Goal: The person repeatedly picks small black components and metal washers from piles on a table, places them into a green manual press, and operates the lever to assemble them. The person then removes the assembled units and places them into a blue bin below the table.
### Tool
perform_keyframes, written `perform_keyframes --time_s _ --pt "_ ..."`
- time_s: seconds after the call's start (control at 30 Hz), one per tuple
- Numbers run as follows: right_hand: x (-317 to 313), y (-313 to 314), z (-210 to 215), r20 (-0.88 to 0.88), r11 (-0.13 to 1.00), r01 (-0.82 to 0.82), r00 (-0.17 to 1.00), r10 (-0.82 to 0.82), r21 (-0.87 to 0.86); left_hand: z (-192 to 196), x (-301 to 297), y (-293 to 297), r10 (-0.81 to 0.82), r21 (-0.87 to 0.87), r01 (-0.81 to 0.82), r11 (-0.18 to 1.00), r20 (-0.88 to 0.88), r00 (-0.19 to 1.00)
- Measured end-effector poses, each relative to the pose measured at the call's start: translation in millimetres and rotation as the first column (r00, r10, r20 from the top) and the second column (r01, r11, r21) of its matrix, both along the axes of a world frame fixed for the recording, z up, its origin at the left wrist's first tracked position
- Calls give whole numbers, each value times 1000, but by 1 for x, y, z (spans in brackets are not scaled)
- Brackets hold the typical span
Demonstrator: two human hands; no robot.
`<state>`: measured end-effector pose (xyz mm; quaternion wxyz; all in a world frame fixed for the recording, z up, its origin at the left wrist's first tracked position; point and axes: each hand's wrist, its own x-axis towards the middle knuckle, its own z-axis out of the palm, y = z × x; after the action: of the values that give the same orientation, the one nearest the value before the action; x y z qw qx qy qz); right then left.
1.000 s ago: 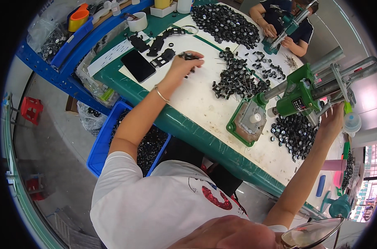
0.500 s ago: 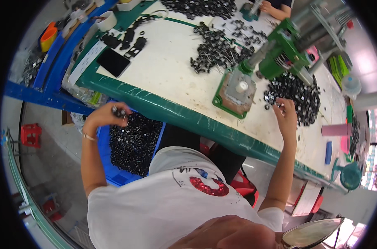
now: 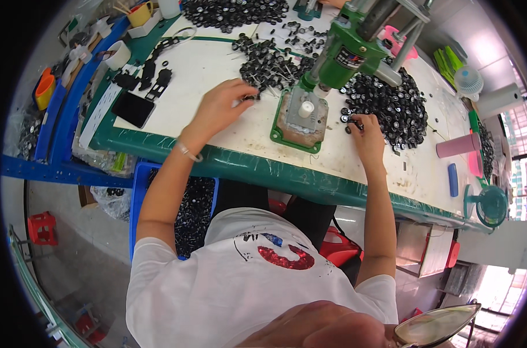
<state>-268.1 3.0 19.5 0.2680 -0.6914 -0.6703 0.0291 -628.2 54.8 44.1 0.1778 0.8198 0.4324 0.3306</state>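
Observation:
My left hand reaches over the table at the near left edge of a pile of black parts with thin metal pins. Its fingertips are closed around a small black part, partly hidden. My right hand pinches a small black round wheel at the left side of a heap of similar black wheels. Between my hands stands a green bench press. A white round seat sits on its base plate.
A blue bin of dark pin parts stands below the table's green edge. A phone and black straps lie at left. At right are a pink cylinder and a green fan. Another person's hand shows at the far side.
My left hand has moved from above the blue bin up to the pin-part pile; the small parts it held are gone from view. My right hand stays by the wheel heap, fingers now pinching a wheel.

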Motion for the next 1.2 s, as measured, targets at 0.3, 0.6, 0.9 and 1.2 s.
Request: perform_keyframes --time_s 0.3,0.6,0.9,1.2 --pt "-9 -8 -3 -75 980 -83 992 98 183 -32 45 46 13 298 84 951 -309 951" --pt "-61 1 18 -774 973 -195 595 218 124 -27 22 29 127 -54 -115 992 403 906" --pt "-98 25 4 -791 972 -231 587 171 38 -19 29 26 208 -429 348 834 827 522" --pt "-95 20 11 -902 992 -128 429 50 -6 -20 49 8 159 -390 188 901 702 695"
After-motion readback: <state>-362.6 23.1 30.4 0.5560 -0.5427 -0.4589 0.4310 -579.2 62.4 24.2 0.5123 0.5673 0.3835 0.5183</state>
